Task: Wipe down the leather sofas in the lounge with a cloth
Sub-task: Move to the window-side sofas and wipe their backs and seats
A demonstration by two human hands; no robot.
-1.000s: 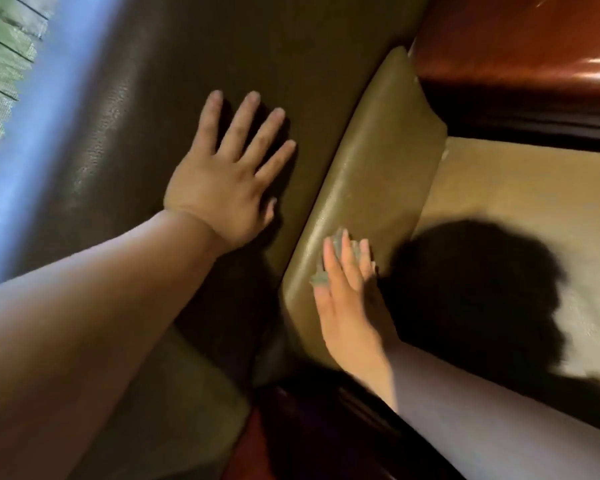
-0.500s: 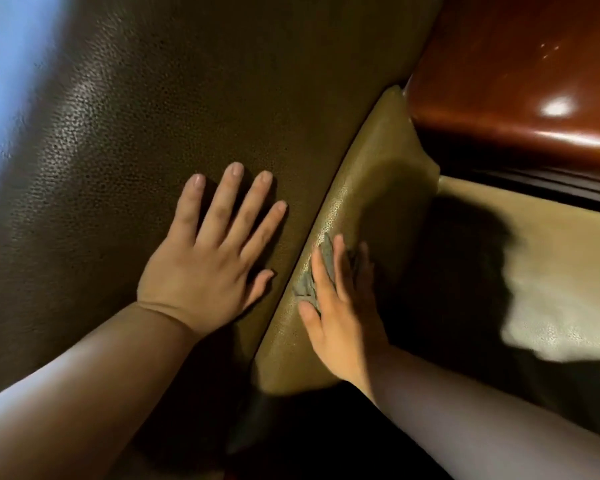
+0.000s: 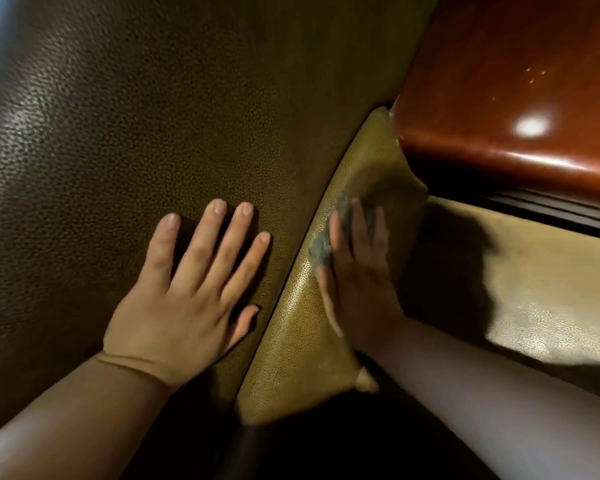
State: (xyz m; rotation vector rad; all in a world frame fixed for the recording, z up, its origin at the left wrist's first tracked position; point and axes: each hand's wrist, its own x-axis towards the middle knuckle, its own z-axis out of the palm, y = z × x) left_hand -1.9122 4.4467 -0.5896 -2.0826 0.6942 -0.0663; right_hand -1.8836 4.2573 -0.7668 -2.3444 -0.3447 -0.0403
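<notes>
A dark olive leather sofa cushion (image 3: 136, 133) fills the left and centre. My left hand (image 3: 191, 303) lies flat on it with fingers spread and straight. Beside it an upright tan leather cushion (image 3: 291, 348) stands edge-on. My right hand (image 3: 357, 282) presses a small grey cloth (image 3: 321, 242) against that cushion's side with straight fingers; most of the cloth is hidden under the palm, and the hand is blurred.
A glossy red-brown wooden armrest (image 3: 520, 105) runs across the upper right. Below it lies a pale tan leather seat (image 3: 551, 296) with a dark shadow of my head and arm on it. Blue-white light shows at the upper left edge.
The view has closed in on the cushions. My right hand has slid the cloth up along the tan cushion's side. My left hand stays flat on the dark cushion.
</notes>
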